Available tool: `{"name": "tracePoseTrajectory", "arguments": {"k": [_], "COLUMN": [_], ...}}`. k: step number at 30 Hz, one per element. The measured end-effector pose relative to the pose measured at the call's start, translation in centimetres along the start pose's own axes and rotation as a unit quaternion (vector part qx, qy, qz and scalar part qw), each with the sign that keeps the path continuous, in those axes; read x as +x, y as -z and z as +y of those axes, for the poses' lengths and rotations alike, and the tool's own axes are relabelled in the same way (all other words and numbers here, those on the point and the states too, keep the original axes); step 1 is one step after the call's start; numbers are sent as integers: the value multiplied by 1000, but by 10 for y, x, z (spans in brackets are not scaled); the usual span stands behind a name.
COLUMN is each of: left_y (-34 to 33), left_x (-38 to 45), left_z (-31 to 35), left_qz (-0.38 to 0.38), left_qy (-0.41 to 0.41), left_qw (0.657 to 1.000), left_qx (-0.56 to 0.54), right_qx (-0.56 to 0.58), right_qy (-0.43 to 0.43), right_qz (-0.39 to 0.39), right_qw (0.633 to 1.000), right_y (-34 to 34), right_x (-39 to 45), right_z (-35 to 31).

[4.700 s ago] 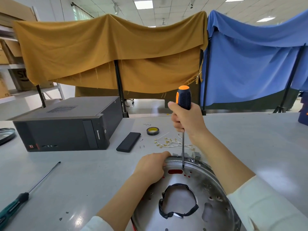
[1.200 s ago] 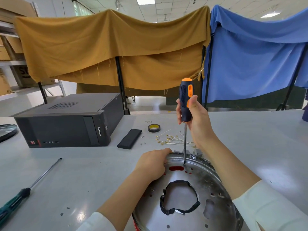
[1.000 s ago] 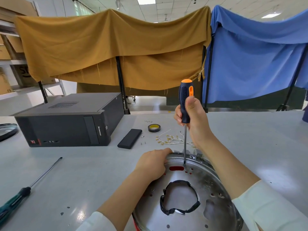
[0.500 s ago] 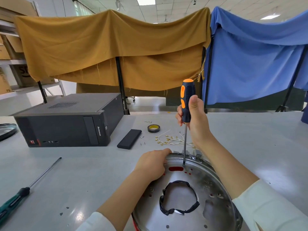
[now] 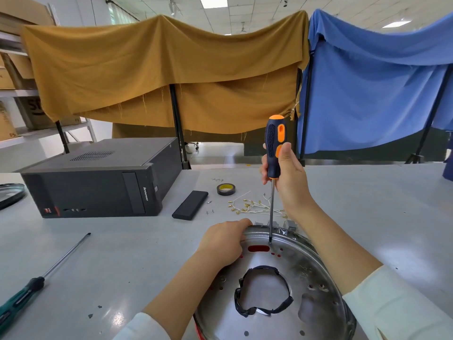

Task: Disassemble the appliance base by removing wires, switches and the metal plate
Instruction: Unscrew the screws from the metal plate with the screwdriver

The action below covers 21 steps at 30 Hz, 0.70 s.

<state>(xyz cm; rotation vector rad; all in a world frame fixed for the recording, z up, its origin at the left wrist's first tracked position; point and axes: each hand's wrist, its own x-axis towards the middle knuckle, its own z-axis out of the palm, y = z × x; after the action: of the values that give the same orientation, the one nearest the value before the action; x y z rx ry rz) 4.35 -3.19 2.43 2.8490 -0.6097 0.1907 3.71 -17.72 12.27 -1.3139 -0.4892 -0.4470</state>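
Note:
The round silver metal plate [image 5: 304,266] of the appliance base lies at the table's near edge, with a central hole ringed in black tape and a red slot near its far rim. My left hand [image 5: 224,242] grips the plate's far-left rim. My right hand [image 5: 285,175] holds a black-and-orange screwdriver [image 5: 274,153] upright, its tip set on the plate just right of the red slot. Removed white wires with brass terminals [image 5: 250,207] lie on the table behind the plate.
A black desktop computer case [image 5: 98,180] lies at the left. A black flat box [image 5: 190,208], a tape roll [image 5: 226,189] and small screws sit mid-table. A green-handled screwdriver [image 5: 31,288] lies at the near left. Cloth-draped racks stand behind the table.
My right hand has turned the screwdriver handle in place, its orange stripe rotating and my fingers regripping. The tip stays at the same spot. My left hand has not moved.

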Motion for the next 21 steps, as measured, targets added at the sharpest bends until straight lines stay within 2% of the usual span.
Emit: {"name": "tracePoseTrajectory", "arguments": {"k": [7,12,17,21], "left_y": [0,-2,-3,-4], "left_x": [0,1,1,2], "left_z": [0,-1,-2,-2], "left_qz": [9,14,21,18], "left_qy": [0,2,-2,-4], "left_qw": [1000,1000,1000,1000], "left_qx": [-4,-2,-2,0], "right_qx": [-35,-36,-18,-38], "right_qy": [41,15,11,33], "right_qz": [18,44,8,9], "right_qw": [998,998,1000,999], "right_y": [-3,0,0,-1], "right_x": [-1,2,2,0], "right_z": [2,3,0,1]}}
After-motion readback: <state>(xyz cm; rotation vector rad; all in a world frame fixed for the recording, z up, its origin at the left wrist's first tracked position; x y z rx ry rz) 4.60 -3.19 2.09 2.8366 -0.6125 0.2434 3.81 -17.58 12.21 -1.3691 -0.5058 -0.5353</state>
